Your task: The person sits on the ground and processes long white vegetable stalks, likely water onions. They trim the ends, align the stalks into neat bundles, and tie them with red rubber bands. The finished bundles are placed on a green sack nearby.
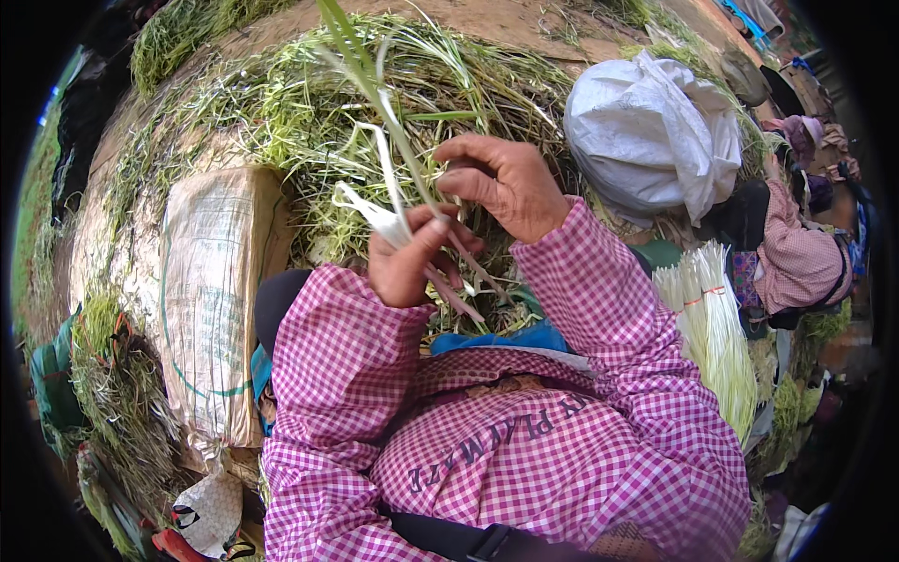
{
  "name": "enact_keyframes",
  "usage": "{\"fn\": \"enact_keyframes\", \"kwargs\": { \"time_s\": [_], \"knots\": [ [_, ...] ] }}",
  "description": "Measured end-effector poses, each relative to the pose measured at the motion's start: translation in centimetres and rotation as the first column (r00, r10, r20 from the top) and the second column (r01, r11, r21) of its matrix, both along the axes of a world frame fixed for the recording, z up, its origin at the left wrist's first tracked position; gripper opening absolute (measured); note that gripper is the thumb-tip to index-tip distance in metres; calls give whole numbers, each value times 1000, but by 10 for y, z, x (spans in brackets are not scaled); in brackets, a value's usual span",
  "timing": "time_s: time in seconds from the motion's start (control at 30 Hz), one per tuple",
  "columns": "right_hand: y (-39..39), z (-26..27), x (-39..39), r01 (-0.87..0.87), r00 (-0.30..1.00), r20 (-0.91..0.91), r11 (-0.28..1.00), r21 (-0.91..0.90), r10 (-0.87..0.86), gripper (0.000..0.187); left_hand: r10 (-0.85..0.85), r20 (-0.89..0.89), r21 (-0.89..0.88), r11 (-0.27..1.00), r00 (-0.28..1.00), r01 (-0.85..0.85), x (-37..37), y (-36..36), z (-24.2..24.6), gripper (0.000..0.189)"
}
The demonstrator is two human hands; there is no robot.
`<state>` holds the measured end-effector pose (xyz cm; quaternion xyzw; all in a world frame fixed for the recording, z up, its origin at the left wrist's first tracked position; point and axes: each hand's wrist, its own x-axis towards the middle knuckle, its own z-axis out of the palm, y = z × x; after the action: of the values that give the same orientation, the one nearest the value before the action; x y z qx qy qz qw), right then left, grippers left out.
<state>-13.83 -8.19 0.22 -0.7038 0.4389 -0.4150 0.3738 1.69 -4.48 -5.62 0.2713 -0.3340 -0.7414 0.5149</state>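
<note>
My left hand (411, 260), in a checked pink sleeve, is closed on a few long plant stalks (400, 133). Their pale lower ends stick out below the fingers, and the green leaves reach up to the top edge. Just above and to the right, my right hand (499, 179) is raised with curled fingers beside a stalk; whether it pinches anything cannot be made out. Peeled whitish strips (379, 218) hang folded at my left hand. Behind both hands lies a wide heap of loose green leaves and stalks (302, 105).
A white woven sack (646, 133) stands at the upper right. Rubber-banded bundles of pale stalks (709, 330) are by my right elbow. To the left lies a flat, printed beige sack (211, 302). Another person (801, 253) in a checked top sits at the far right.
</note>
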Motion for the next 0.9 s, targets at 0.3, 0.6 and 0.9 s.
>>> {"fn": "enact_keyframes", "kwargs": {
  "time_s": [0.3, 0.6, 0.9],
  "knots": [
    [66, -52, -17, -390, 873, 481, 705, 593, 78, 22, 339, -236, 226, 930, 911, -288, 44, -20, 11, 19],
    [57, -69, -109, 442, 777, -557, 884, 154, -292, 17, 481, -160, 217, 869, 862, -445, 55, -27, 7, 19],
    [54, -80, -98, 237, 73, -992, 968, -79, -99, 25, 459, 36, 193, 868, 887, -457, 25, -11, 12, 17]
  ]
}}
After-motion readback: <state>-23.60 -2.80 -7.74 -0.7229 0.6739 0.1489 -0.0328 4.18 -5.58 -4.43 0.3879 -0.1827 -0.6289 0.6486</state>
